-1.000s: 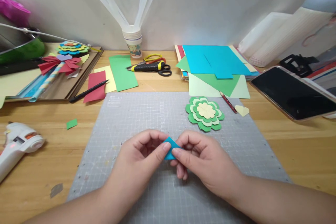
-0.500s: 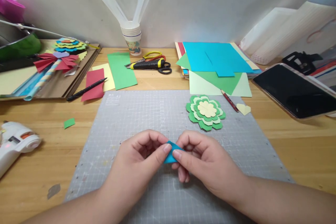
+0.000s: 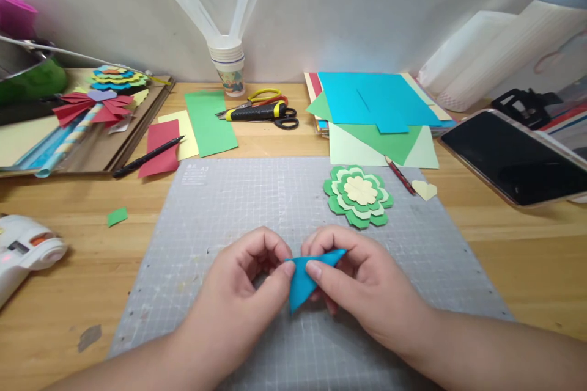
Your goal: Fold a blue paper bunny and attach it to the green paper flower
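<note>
Folded paper (image 3: 301,284): plain blue. Cutting mat (image 3: 238,195): grey, pale grid lines. Layered flower (image 3: 360,192): green and pale green, cream centre. Pencil (image 3: 400,176): dark red. Utility knife (image 3: 257,112): black, yellow ends. Tube (image 3: 79,137): pale yellow-and-blue stripes. Counter (image 3: 495,269): light-brown wood grain.

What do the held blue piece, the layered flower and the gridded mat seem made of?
Blue piece: likely matte paper, given its even colour and sharp corners. Layered flower: matte paper or thin card, by its cut edges. Gridded mat: probably plastic or vinyl, dull with printed lines.
</note>
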